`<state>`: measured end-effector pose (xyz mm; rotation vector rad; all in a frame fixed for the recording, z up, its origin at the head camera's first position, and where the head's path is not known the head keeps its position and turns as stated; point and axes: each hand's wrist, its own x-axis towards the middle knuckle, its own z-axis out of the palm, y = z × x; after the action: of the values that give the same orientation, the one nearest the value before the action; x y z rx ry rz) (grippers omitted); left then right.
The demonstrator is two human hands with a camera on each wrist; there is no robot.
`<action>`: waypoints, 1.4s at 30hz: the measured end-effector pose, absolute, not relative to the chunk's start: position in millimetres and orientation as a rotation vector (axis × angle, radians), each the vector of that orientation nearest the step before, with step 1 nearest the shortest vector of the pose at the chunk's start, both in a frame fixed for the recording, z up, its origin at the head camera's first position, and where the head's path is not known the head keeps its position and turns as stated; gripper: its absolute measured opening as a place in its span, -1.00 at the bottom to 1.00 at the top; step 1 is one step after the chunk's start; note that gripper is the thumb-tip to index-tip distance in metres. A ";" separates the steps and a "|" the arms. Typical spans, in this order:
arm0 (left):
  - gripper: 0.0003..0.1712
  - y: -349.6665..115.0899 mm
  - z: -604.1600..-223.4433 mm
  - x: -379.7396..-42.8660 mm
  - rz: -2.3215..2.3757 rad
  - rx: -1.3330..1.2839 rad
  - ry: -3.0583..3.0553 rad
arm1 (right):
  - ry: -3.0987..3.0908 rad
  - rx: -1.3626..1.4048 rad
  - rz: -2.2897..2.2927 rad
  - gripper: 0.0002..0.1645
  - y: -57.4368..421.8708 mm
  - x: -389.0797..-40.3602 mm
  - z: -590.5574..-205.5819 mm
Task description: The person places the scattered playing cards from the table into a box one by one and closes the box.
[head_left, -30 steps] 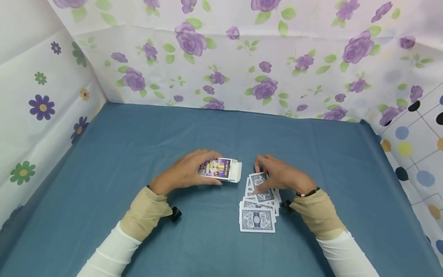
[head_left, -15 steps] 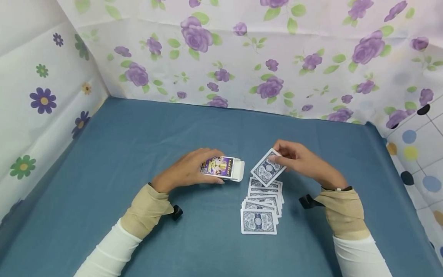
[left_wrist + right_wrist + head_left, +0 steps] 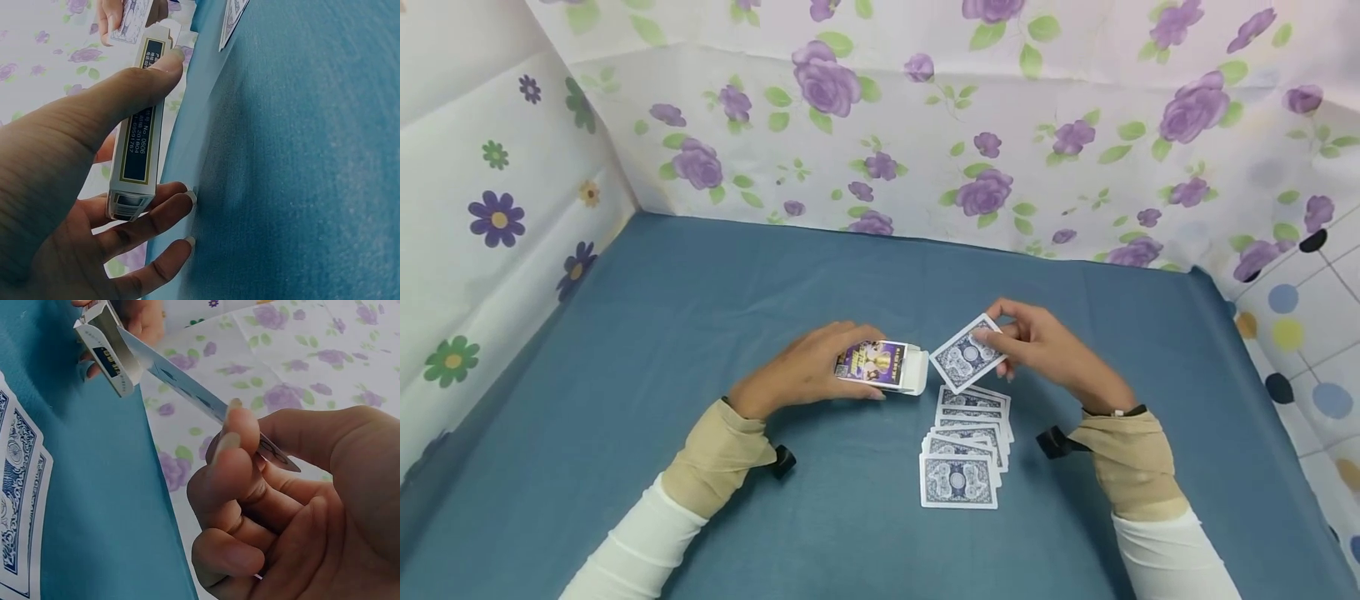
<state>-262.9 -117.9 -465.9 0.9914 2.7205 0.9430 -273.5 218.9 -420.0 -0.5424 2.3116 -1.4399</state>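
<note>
Now our left hand (image 3: 811, 367) grips one box (image 3: 872, 364), our right hand (image 3: 1041, 348) pinches one card (image 3: 964, 357); at least five more cards (image 3: 958, 482) overlap on our desk (image 3: 760, 283).

On my left wrist feed I read "No. 0606" and "201804" on the dark blue, gold-bordered panel (image 3: 139, 161) along the slim white cardboard box (image 3: 136, 147). The box's purple printed face (image 3: 874, 362) has lettering too small for me; the corner mark on the blue-backed paper playing card (image 3: 966, 355) beside the box's open end is unclear.
</note>
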 end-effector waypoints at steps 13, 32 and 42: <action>-0.23 -114.2 -465.0 -261.7 0.940 1.042 2.714 | 2.190 -0.578 -1.514 -0.67 209.4 -271.7 -435.1; -0.21 -116.1 -465.7 -261.6 0.931 1.005 2.721 | 2.255 -0.465 -1.505 -0.59 185.7 -266.1 -446.2; -0.22 -116.1 -465.2 -261.6 0.953 0.993 2.717 | 2.219 -0.455 -1.451 -0.55 175.4 -264.1 -449.8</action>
<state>-261.6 -116.1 -465.2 0.9925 2.7172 0.9526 -264.1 175.4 -449.8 -0.4547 2.2194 -1.4511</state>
